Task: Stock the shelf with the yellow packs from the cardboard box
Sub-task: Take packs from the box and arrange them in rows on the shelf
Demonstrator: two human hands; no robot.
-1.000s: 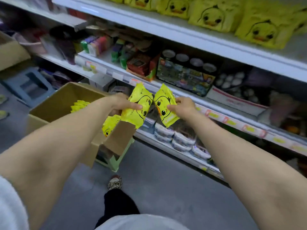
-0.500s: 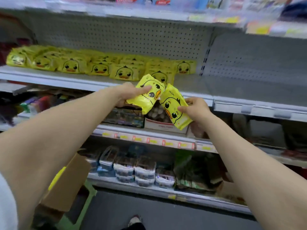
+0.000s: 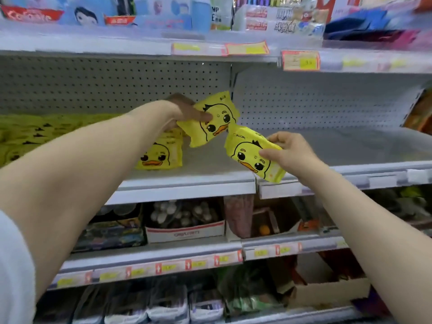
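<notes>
Both hands are up at the shelf (image 3: 187, 181). I see the left hand (image 3: 180, 113) pinching one yellow pack (image 3: 210, 120) by its left edge, thumb across the duck face, fingers behind. It hangs tilted above the shelf board, near the pegboard back (image 3: 117, 83). The right hand (image 3: 289, 150) pinches a second yellow pack (image 3: 252, 155) by its right end, thumb on the front, fingers curled over the top. That one sits over the shelf's front lip, slanting down to the right. The two packs almost meet at their corners. Left of them, a stack of duck packs (image 3: 161, 155) lies flat on the shelf, and more packs (image 3: 35, 132) run off left, blurred. There are price tags (image 3: 300, 60) overhead and a white carton (image 3: 184, 230) on the shelf below.
</notes>
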